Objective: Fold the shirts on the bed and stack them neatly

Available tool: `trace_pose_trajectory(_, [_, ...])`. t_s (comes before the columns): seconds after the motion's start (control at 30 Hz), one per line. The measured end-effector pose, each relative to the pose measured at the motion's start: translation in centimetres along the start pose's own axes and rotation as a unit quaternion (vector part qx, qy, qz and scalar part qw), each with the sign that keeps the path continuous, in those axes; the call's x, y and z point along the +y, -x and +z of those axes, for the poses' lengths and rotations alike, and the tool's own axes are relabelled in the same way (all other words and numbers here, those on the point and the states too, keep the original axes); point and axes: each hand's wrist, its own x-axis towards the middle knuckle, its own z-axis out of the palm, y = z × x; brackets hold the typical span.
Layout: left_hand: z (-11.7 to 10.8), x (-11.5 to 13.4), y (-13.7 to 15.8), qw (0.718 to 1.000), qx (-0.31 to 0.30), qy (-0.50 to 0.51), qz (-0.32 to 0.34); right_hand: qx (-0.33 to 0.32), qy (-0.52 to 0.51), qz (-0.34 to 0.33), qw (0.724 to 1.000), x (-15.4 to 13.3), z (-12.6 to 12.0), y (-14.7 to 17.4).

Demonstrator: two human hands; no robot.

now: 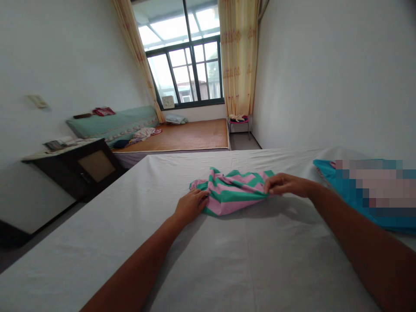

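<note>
A crumpled pink-and-green striped cloth (235, 193) lies on the white sheet (247, 255) in front of me. My left hand (191, 206) is closed at the cloth's left end, its fingers pressed together on the fabric. At the opposite end, my right hand (289, 185) pinches the right edge between thumb and fingers. The fabric bunches in folds along the top, and its lower front part is stretched between both hands. Whether it is a garment I cannot tell from the folds.
A blue pillow (351, 190), partly blurred out, lies at the right. Beyond the white bed stands another bed with a brown mat (198, 134). A dark cabinet (81, 167) is at the left, and a small stool (239, 121) stands by the curtain (238, 60).
</note>
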Motion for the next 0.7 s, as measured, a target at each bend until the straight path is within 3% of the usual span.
trace_pose_trajectory(0.07, [0.2,-0.1,-0.2,1.0,0.021,0.0,-0.015,-0.11,0.017,0.061,0.992,0.1,-1.1,1.2])
trace_pose_trajectory(0.1, [0.3,0.0,-0.3,0.999,0.03,-0.001,-0.021,-0.108,0.034,0.072,0.991,0.4,-1.3,1.2])
trace_pose_trajectory(0.13, [0.4,0.1,-0.5,0.999,0.037,-0.001,-0.022,-0.065,0.053,0.07,0.994,0.7,-1.3,1.0])
trace_pose_trajectory(0.2, [0.7,0.4,-0.9,0.999,0.038,0.009,-0.01,0.079,0.093,0.04,0.992,1.6,-0.6,-0.3])
trace_pose_trajectory(0.3, [1.0,1.2,-1.5,0.998,0.044,0.042,0.004,0.231,0.19,0.004,0.954,2.9,1.5,-2.9])
trace_pose_trajectory(0.4, [0.7,2.5,-1.7,0.993,0.054,0.102,0.033,0.25,0.301,-0.014,0.92,3.4,3.4,-4.3])
trace_pose_trajectory(0.5, [-0.3,4.1,-1.3,0.98,0.036,0.156,0.121,0.227,0.315,-0.018,0.921,3.4,3.7,-4.2])
trace_pose_trajectory(0.57, [-0.7,4.5,-1.0,0.973,0.022,0.16,0.165,0.251,0.301,0.0,0.92,3.6,3.3,-3.7])
trace_pose_trajectory(0.63, [-0.5,3.8,-1.1,0.977,0.031,0.139,0.157,0.292,0.295,0.014,0.91,4.0,3.0,-3.5])
trace_pose_trajectory(0.7, [0.3,1.9,-1.6,0.99,0.06,0.098,0.088,0.318,0.293,0.004,0.902,4.4,3.2,-3.8])
